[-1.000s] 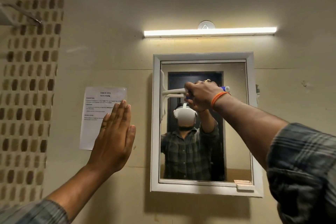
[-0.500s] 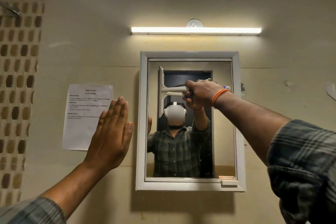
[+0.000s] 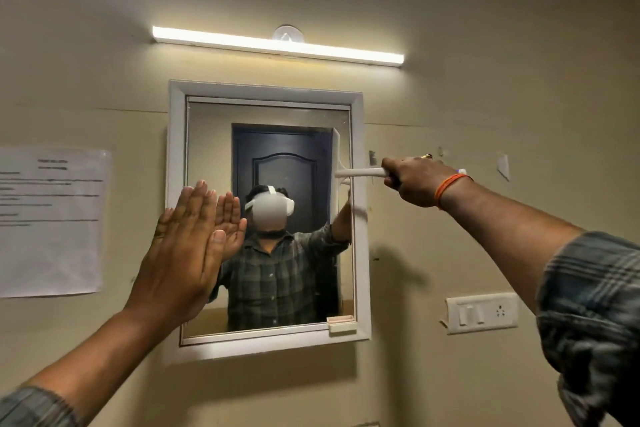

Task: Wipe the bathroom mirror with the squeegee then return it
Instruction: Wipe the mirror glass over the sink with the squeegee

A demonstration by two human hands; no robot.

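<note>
notice sheet (image 3: 52,222): taped to the wall, well left of the mirror; not involved.
left hand (image 3: 180,253): flat, fingers together and extended, nothing gripped. It is raised in front of the mirror's left frame edge, about mid-height; whether the palm touches frame or glass cannot be told.
mirror (image 3: 266,345): white-framed, upright on the wall, taller than wide. The glass is taken as the landmark for everything below.
squeegee (image 3: 360,172): white. The blade is seen standing vertical at the mirror's right edge, in the upper half, against or just off the glass; contact cannot be confirmed. The handle runs horizontal, out to the right past the frame.
key relation: blade long axis is parallel to the mirror's right side, handle axis perpendicular to it. All unswept glass lies to the left of the blade and below it.
right hand (image 3: 419,180): clenched around the handle's outer end, just right of the mirror frame; orange band at the wrist. It is the nearer hand and the only one on the tool.
judged next move: blade likely to be repositioned for another pass.
switch plate (image 3: 481,314): on the wall, right of the mirror's lower corner; clear of the stroke.
</note>
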